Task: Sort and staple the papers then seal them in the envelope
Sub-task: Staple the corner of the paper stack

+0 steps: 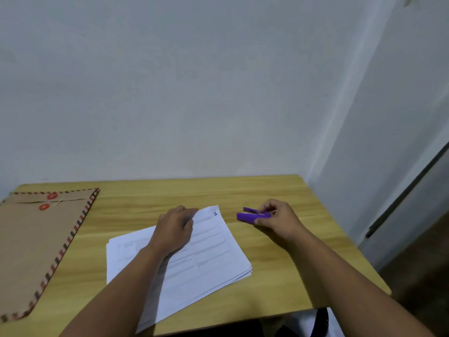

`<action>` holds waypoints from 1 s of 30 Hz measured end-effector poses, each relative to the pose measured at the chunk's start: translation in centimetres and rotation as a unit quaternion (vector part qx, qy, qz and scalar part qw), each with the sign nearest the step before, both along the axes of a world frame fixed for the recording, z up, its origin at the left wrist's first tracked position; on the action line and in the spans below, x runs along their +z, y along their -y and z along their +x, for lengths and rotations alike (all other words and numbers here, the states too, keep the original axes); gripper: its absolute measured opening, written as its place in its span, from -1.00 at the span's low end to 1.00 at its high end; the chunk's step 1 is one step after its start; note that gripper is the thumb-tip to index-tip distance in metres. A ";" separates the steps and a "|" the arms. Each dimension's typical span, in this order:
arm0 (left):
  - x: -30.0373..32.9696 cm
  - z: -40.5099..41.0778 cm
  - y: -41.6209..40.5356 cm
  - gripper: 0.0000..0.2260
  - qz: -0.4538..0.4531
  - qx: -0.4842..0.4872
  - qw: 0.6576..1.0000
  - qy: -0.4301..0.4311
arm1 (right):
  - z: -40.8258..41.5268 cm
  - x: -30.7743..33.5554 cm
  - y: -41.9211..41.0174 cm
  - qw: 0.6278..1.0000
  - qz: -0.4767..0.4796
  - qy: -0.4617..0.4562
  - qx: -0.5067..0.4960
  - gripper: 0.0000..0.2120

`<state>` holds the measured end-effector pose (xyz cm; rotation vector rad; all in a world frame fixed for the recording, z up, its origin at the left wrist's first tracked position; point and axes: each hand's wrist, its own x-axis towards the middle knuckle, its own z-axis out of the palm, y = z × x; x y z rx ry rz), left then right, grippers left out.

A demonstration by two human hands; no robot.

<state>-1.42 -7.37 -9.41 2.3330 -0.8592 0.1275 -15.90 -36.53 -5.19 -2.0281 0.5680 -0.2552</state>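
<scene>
A stack of white printed papers lies tilted in the middle of the wooden table, its top sheet marked "1" at the far corner. My left hand rests flat on the stack near that far edge, pressing it down. A small purple stapler sits just right of the papers' far corner, and my right hand grips it from the right side. A brown envelope with red string buttons and a striped border lies on the table's left side.
A plain white wall stands right behind the table. The table's right edge runs close to a white wall corner and a dark vertical bar. Bare wood shows between the envelope and the papers.
</scene>
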 end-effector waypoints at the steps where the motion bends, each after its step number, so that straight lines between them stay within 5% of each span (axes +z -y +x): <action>1: 0.1 0.2 0.0 -0.63 0.007 -0.004 1.000 -0.008 | 0.1 -0.2 -0.1 0.998 -0.050 -0.019 0.018 -0.69; 7: 0.1 0.6 0.1 -0.65 0.023 -0.007 0.999 -0.043 | 1.7 0.1 -2.3 0.969 -0.199 -0.114 0.095 -0.18; 11: -0.3 -0.2 0.3 -0.63 -0.011 0.015 0.999 -0.029 | 3.2 0.4 -3.0 0.956 -0.228 -0.128 0.130 -0.54; 15: -0.4 -0.4 0.2 -0.68 -0.061 0.022 0.997 -0.045 | 4.2 0.6 -2.9 0.986 -0.071 -0.076 0.127 -0.77; 23: 0.0 -0.5 0.0 -0.79 -0.113 0.025 0.988 -0.099 | 4.1 1.0 -2.9 0.971 0.156 -0.060 0.169 -0.72; 30: 0.2 -0.6 -0.1 -0.79 -0.131 0.019 0.984 -0.116 | 4.7 1.4 -3.3 0.967 0.102 -0.098 0.210 -0.74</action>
